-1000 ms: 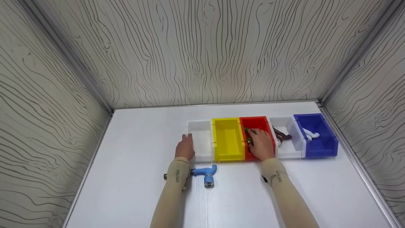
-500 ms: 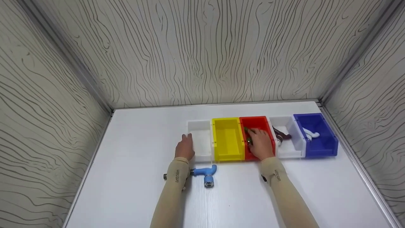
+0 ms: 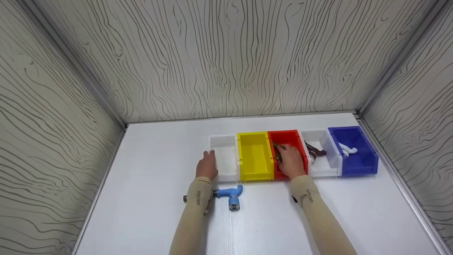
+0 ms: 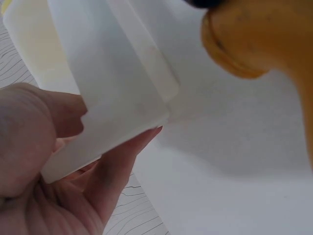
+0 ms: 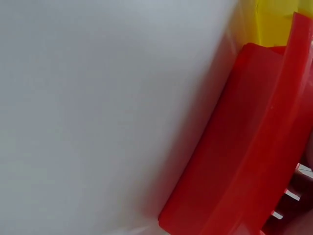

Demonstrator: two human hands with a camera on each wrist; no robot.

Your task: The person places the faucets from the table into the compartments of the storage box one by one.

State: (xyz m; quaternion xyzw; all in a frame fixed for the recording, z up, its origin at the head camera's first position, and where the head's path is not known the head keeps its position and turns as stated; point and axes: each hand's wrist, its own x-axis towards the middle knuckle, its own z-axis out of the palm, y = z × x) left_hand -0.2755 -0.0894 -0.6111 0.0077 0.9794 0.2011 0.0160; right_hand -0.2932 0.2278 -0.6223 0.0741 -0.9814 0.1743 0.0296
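My left hand [image 3: 207,166] grips the side wall of the left-most white bin [image 3: 226,177]. In the left wrist view, thumb and fingers lie on either side of that bin's wall [image 4: 112,88]. My right hand [image 3: 292,163] reaches down into the red bin [image 3: 283,134], its fingers curled at a green tap [image 3: 275,145], most of which the hand hides. The right wrist view mainly shows the red bin's outer wall [image 5: 225,132]. A blue tap [image 3: 230,193] lies on the table by my left wrist. An orange curved thing [image 4: 244,39] appears near the left hand.
Between the white and red bins stands a yellow bin [image 3: 254,152]. To the right, a second white bin [image 3: 324,171] holds a dark brown tap [image 3: 316,151], and a blue bin [image 3: 361,166] holds a white tap [image 3: 348,148]. Patterned walls [image 3: 226,71] enclose the table [image 3: 159,148].
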